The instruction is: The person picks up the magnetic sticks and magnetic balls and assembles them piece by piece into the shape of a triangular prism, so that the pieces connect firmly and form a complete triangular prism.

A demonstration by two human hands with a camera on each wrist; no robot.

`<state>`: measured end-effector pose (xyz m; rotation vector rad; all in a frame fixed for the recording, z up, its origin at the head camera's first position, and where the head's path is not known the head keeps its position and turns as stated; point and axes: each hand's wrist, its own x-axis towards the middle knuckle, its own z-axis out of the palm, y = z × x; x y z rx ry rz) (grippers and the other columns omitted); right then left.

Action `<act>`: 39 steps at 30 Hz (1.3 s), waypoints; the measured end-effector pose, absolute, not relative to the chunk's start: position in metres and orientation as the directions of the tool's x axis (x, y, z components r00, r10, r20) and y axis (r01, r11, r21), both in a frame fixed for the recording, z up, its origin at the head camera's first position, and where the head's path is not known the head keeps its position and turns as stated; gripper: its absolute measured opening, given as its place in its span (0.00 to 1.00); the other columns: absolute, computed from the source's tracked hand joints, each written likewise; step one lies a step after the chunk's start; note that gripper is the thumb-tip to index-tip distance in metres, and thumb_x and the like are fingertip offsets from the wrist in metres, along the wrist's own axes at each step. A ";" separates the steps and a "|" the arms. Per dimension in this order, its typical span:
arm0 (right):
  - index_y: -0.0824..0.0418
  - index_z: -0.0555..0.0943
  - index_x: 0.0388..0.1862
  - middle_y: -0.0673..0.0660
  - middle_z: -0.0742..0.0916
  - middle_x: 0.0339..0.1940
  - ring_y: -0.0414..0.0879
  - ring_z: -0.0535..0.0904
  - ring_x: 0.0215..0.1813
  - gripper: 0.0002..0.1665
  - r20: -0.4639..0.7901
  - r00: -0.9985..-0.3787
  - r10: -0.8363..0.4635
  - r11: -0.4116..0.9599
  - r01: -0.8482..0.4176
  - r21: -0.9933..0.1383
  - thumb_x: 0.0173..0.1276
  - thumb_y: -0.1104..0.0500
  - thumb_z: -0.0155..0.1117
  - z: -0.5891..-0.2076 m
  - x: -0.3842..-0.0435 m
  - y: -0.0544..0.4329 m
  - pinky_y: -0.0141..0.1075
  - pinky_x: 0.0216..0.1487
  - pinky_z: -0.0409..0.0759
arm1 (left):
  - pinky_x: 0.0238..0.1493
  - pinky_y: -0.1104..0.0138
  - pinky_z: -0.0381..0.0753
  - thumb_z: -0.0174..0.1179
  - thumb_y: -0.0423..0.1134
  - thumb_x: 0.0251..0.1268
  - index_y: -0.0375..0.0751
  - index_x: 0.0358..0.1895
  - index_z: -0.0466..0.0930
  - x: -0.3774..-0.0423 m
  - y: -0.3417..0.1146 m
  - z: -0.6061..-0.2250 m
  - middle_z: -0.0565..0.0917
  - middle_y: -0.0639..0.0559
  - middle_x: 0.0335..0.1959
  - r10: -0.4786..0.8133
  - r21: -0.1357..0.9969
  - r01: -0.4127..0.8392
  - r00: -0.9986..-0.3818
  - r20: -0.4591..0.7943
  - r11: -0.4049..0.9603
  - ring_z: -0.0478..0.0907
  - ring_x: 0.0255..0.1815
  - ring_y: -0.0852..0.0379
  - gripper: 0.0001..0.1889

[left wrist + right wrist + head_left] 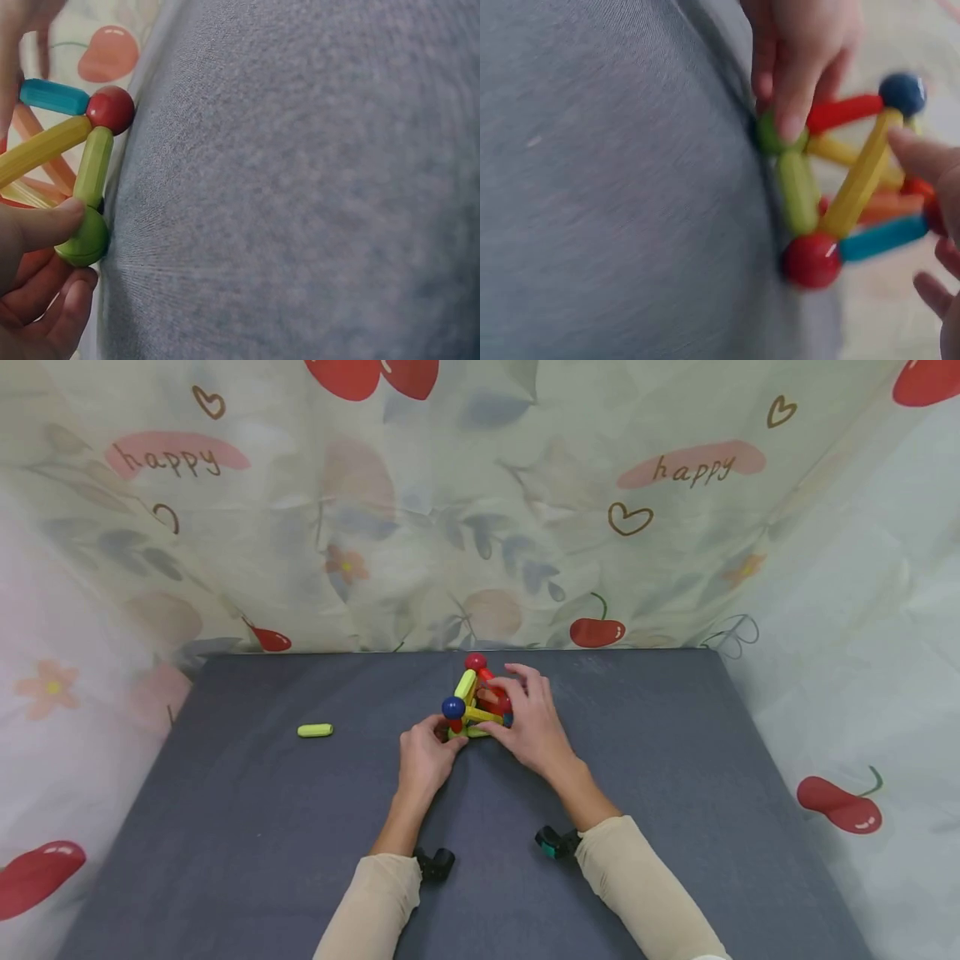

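A small frame of coloured sticks and balls, like a magnetic building set, stands near the back of the table. At its base my left hand (429, 752) pinches a green ball (86, 240) between thumb and fingers. From there a light green stick (94, 169) runs to a lower red ball (812, 260). A yellow stick (862, 176) slants from that ball to a dark blue ball (453, 707). My right hand (531, 727) curls round another red ball (934, 215), joined to a light blue stick (885, 238). A further red ball (476, 662) tops the back.
One loose light green stick (315, 730) lies on the grey-covered table (247, 827), left of the frame. Behind rises a printed curtain (435, 527), close to the table's back edge. Black devices (435, 865) are strapped at both wrists.
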<state>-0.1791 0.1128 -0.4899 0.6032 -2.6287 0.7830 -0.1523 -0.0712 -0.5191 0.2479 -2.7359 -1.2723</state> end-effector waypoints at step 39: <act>0.56 0.85 0.56 0.56 0.80 0.50 0.48 0.76 0.47 0.20 -0.019 -0.960 -0.279 0.581 -0.153 -0.799 0.70 0.49 0.71 -0.536 -0.193 0.146 0.40 0.49 0.74 | 0.70 0.41 0.66 0.64 0.35 0.71 0.37 0.67 0.77 -0.137 -0.287 -0.510 0.78 0.33 0.67 -0.255 0.624 -0.195 -0.967 0.007 0.757 0.70 0.69 0.34 0.23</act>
